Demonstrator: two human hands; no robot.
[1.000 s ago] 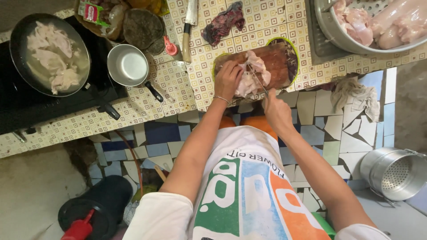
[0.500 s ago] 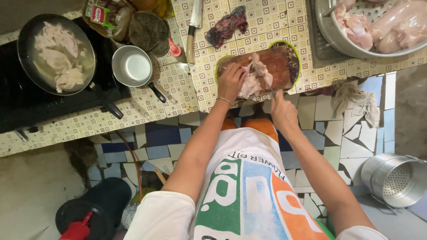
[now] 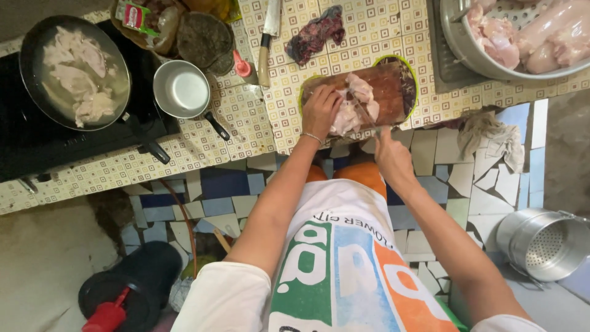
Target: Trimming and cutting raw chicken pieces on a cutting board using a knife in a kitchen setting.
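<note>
Pressing soft, slippery raw chicken [image 3: 348, 107] flat onto cutting board [image 3: 381, 92] at upper centre, left hand [image 3: 319, 112] spread open, right hand [image 3: 393, 157] closed around knife [image 3: 364, 112].

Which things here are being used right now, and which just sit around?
In use: left hand pressing raw chicken, right hand with knife, cutting board.
Lying about: cleaver, small pan, frying pan, rag, steamer pot.
</note>
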